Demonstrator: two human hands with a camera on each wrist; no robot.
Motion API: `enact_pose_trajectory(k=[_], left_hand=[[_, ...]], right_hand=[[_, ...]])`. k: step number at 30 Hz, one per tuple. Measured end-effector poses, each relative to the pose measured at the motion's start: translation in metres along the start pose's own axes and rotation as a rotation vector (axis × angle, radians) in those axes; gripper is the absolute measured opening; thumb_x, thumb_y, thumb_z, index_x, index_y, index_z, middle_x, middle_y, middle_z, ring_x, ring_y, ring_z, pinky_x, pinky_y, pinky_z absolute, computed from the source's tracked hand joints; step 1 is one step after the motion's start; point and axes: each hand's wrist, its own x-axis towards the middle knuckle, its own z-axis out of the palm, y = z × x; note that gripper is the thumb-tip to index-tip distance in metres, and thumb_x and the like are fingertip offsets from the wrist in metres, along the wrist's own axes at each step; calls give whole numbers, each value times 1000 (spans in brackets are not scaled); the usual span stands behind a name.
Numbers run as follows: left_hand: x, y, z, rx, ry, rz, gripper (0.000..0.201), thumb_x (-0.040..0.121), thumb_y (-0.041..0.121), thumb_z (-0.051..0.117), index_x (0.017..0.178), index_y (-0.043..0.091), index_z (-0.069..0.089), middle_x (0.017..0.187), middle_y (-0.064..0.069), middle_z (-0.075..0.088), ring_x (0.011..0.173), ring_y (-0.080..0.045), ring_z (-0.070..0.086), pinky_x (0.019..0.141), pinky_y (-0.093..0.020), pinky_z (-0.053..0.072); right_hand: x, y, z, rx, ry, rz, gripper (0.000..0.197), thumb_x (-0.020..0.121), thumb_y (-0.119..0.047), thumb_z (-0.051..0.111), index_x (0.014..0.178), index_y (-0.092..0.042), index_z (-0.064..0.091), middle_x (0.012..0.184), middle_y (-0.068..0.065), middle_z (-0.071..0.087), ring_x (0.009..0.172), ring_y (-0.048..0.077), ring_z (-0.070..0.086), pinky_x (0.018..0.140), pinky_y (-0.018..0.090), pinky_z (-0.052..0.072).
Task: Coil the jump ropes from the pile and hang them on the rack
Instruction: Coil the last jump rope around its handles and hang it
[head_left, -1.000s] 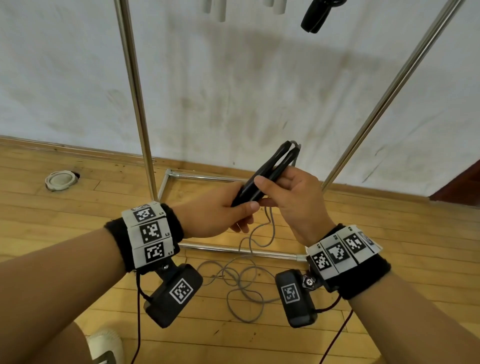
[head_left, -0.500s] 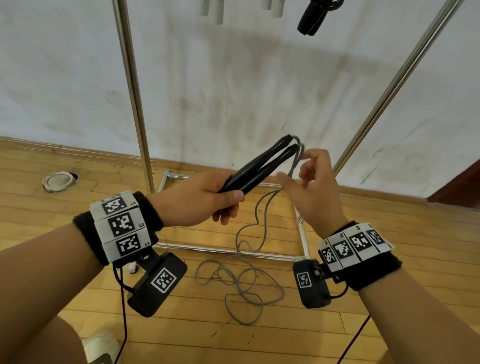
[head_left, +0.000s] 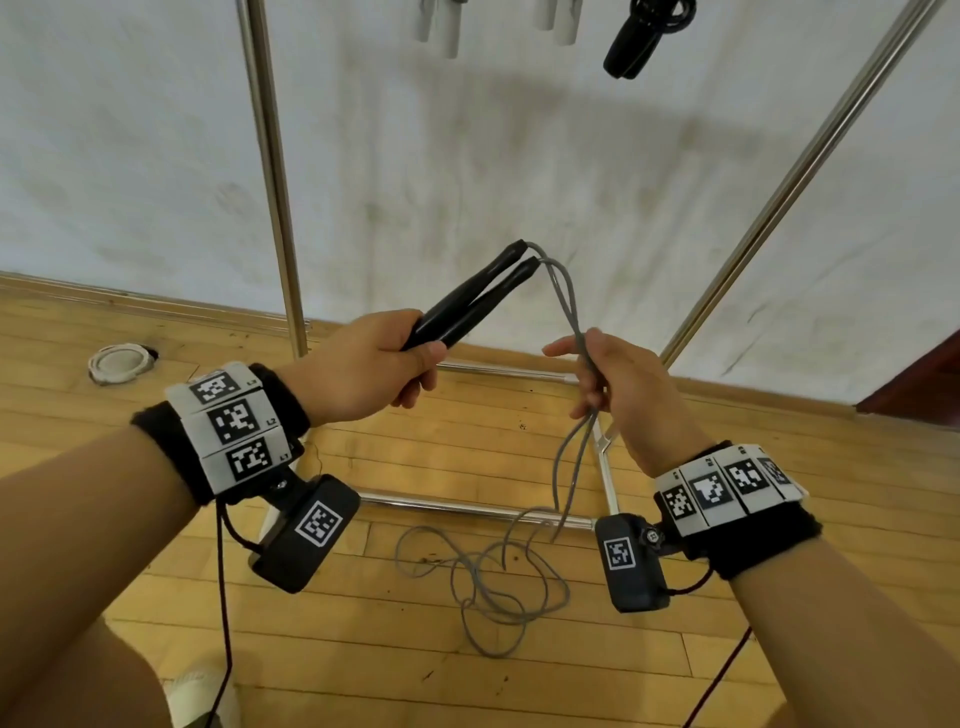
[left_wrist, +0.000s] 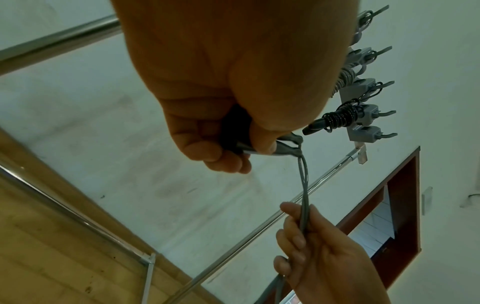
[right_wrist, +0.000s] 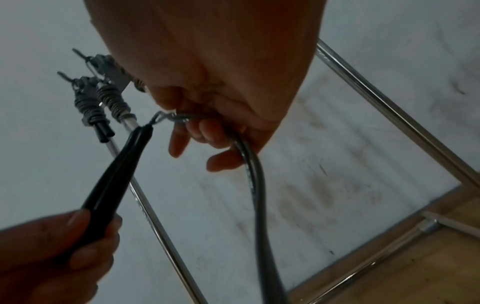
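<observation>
Half a second ago the right hand (head_left: 618, 387) was just beside the tips of the handles (head_left: 470, 304); now it has slid down and to the right along the doubled cord (head_left: 566, 306), so a short stretch of grey cord runs taut from the handle tips to that hand. The jump rope is held in the air in front of the rack, its two black handles side by side in the left hand (head_left: 363, 371), whose fingers curl round their near ends, tips pointing up and away toward the wall (head_left: 519, 156). The right hand's fingers close loosely round both strands together, index finger partly straight, and below it the strands part and drop to a loose tangle on the wooden floor (head_left: 363, 654), near the base bar of the rack (head_left: 467, 506). Judging by the finished ropes hanging on hooks (left_wrist: 363, 117) above, each with cord wound round its handles, the step in hand is likely the first wrap. To do it well, the left hand should keep the handles pressed parallel so they do not scissor apart, while the right hand keeps both strands even and lightly tensioned, letting cord feed through the fingers rather than clamping it. The tangle on the floor looks prone to knotting, so drawing it up slowly should help. A white coil (head_left: 118, 362) lies on the floor far left, well apart.
</observation>
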Motion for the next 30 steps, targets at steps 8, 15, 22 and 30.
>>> enact_pose_trajectory(k=[8, 15, 22, 30], left_hand=[[4, 0, 2, 85, 85, -13, 12, 102, 26, 49, 92, 25, 55, 73, 4, 67, 52, 1, 58, 49, -12, 44], [8, 1, 5, 73, 123, -11, 12, 102, 26, 48, 93, 24, 56, 74, 4, 66, 53, 0, 59, 57, -24, 50], [7, 7, 13, -28, 137, 10, 15, 102, 27, 48, 95, 19, 59, 72, 3, 68, 57, -7, 60, 63, -36, 54], [10, 10, 27, -73, 112, -25, 12, 103, 28, 48, 100, 22, 57, 73, 5, 67, 53, -2, 55, 51, -19, 46]], right_hand=[[0, 5, -3, 28, 54, 28, 13, 94, -12, 62, 97, -17, 74, 72, -1, 62, 64, 15, 55, 67, 31, 50], [-2, 7, -4, 83, -61, 19, 32, 95, 3, 55, 108, -21, 71, 109, 4, 73, 102, 12, 66, 95, 29, 52], [-7, 6, -2, 199, 28, 75, 7, 88, -12, 67, 94, -8, 69, 71, 11, 70, 56, 18, 60, 57, 29, 53], [-11, 3, 16, 283, -115, -15, 21, 94, 6, 53, 104, -3, 69, 77, 13, 62, 67, 22, 57, 65, 30, 50]])
